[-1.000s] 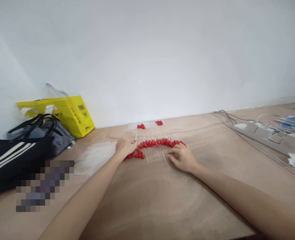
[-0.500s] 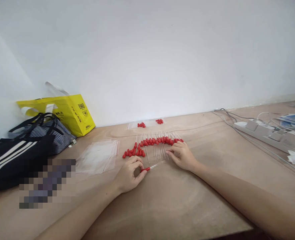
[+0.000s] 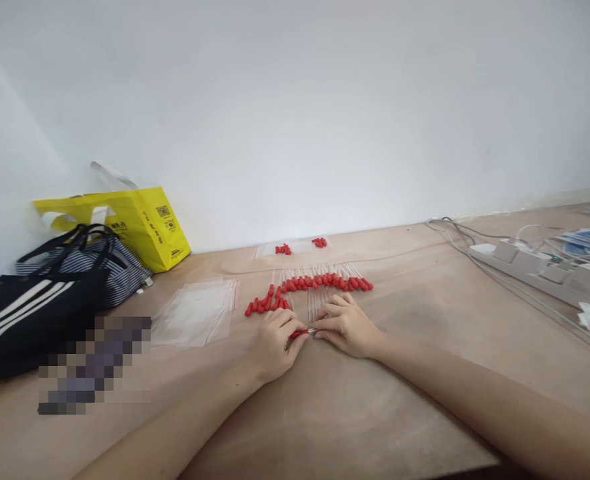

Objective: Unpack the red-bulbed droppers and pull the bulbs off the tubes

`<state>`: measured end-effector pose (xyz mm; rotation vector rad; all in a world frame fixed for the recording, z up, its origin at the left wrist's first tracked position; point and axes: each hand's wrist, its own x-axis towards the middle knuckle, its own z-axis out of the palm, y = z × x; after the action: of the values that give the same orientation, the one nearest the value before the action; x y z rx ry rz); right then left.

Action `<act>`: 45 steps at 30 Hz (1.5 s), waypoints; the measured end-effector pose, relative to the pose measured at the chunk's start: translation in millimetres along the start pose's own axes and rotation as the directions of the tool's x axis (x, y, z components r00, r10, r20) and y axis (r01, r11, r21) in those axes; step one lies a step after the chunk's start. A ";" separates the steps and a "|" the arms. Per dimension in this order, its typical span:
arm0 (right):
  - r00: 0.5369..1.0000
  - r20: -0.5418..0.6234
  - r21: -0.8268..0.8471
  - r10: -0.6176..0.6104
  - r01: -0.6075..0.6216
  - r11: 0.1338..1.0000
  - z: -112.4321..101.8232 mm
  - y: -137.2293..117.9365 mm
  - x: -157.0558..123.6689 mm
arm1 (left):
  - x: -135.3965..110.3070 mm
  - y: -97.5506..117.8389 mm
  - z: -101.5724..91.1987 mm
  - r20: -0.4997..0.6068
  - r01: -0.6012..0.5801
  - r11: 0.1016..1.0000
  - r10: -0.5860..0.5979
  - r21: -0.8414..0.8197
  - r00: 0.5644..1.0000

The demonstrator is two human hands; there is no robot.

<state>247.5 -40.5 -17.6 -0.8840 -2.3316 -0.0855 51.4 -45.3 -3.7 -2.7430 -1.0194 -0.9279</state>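
Observation:
My left hand pinches the red bulb end of a clear dropper on the wooden table. My right hand meets it from the right, fingers closed on the dropper's clear tube end. Just beyond my hands lies a row of clear droppers with red bulbs, and a loose cluster of red bulbs sits to its left. Flat clear zip bags lie left of the bulbs.
A yellow bag and a black striped bag stand at the left by the wall. A filled clear bag with red bulbs lies near the wall. A power strip with cables and papers are at the right.
My left hand picked a dropper from the pile and drew it toward me. My right hand left the row and came in to grip the dropper's other end.

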 end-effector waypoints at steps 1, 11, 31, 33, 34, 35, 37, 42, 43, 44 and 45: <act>1.000 -0.014 -0.002 -0.004 0.004 1.000 0.6 0.0 0.8 | 1.1 0.3 0.4 -0.012 -0.013 1.000 0.014 0.009 1.000; 0.979 -0.154 -0.071 -0.135 0.125 0.990 3.2 -2.0 -2.7 | 0.2 -2.5 3.6 -0.093 -0.147 0.988 0.150 0.043 0.984; 0.925 -0.188 0.024 0.329 -0.330 0.944 8.3 40.4 -20.5 | -12.0 -65.4 -36.8 -0.047 0.631 0.774 -0.629 0.053 0.776; 0.929 -0.178 0.026 0.325 -0.326 0.945 13.0 41.2 -16.1 | -5.0 -77.5 -43.2 -0.010 0.707 0.703 -0.708 0.083 0.706; 0.928 -0.177 0.031 0.329 -0.329 0.944 15.3 41.2 -13.4 | -1.0 -83.1 -45.6 -0.001 0.727 0.680 -0.730 0.090 0.683; 0.925 -0.177 0.036 0.338 -0.337 0.941 17.4 41.1 -10.5 | 3.2 -88.3 -47.1 0.005 0.739 0.667 -0.743 0.094 0.669; 0.919 -0.171 0.046 0.355 -0.353 0.935 20.9 40.3 -4.4 | 11.7 -96.8 -46.8 0.019 0.749 0.655 -0.754 0.104 0.657; 0.931 -0.134 0.070 0.339 -0.332 0.941 21.4 37.3 4.7 | 25.1 -106.3 -35.7 0.114 0.751 0.648 -0.761 0.124 0.638; 0.933 -0.135 0.074 0.333 -0.326 0.943 20.6 36.7 5.0 | 26.3 -106.5 -33.7 0.133 0.749 0.651 -0.759 0.126 0.637; 0.934 -0.139 0.078 0.330 -0.322 0.944 19.8 36.2 4.9 | 27.6 -106.4 -32.2 0.149 0.747 0.652 -0.757 0.128 0.636; 0.935 -0.140 0.080 0.327 -0.319 0.945 19.0 35.7 4.6 | 29.2 -106.1 -31.0 0.160 0.746 0.653 -0.756 0.130 0.634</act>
<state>256.5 -5.2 -35.6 -1.1781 -2.0108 0.0490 -12.4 45.6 23.5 -2.3512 -2.2972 -0.6383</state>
